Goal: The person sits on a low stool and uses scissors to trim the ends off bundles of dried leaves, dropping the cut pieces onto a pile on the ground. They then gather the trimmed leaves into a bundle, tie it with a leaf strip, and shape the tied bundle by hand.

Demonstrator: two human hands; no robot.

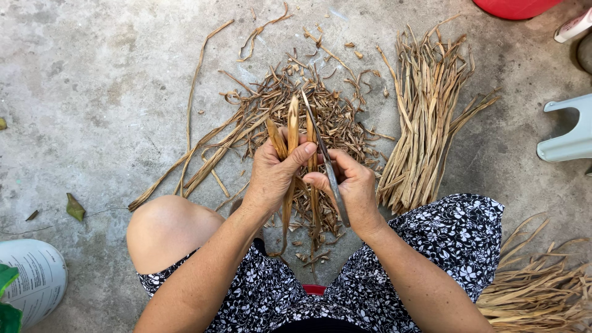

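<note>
Concrete floor [92,92]. Neat bundle of dried strips [425,123] at 2 o'clock of the hands, loose scrap pile [290,105] at 12, another heap [542,290] at 4.

Left hand [271,176] closed around a few dry stalks [292,123], thumb pinching them, tips pointing to 12.

Right hand [354,188] gripping a thin knife [320,151], blade against the stalks.

Stalks look light, stiff, brittle; likely to split lengthwise. Best held mid-length, firm but not crushing.

soft even daylight, sharp focus
</note>
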